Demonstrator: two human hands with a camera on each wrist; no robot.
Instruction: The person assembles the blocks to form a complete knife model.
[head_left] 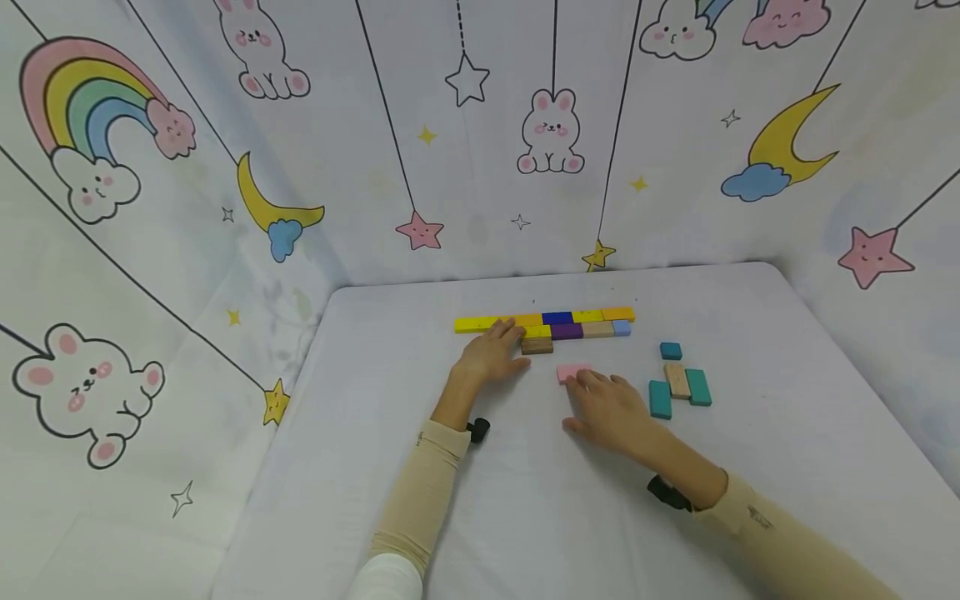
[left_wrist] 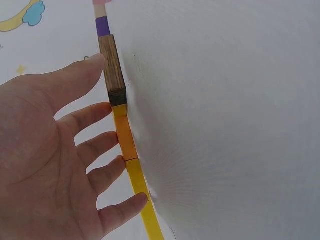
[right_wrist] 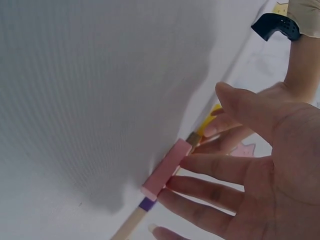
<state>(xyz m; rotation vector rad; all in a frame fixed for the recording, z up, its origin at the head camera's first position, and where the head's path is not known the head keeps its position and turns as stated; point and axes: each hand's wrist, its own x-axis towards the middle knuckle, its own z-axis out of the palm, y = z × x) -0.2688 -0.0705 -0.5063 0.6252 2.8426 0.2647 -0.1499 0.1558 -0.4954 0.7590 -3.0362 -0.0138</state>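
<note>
My left hand [head_left: 489, 354] lies at the left part of two block rows. Its fingertips reach the yellow block [left_wrist: 138, 180] and orange block [left_wrist: 126, 137], fingers extended, and the thumb is right beside a brown wooden block [left_wrist: 113, 70]. In front of the rows is a pink block [head_left: 572, 370]. The fingertips of my right hand [head_left: 611, 410] are at that block's near side, the fingers nearly straight and the thumb held apart. The right wrist view shows the pink block [right_wrist: 167, 169] along those fingertips.
The back row has a dark blue block [head_left: 557, 318]; the front row has purple [head_left: 566, 332], tan [head_left: 597, 330] and light blue [head_left: 622, 327] blocks. Right of my right hand lie teal blocks [head_left: 698, 387] around a wooden block [head_left: 677, 381]. A patterned cloth [head_left: 480, 192] hangs behind the white table [head_left: 315, 467].
</note>
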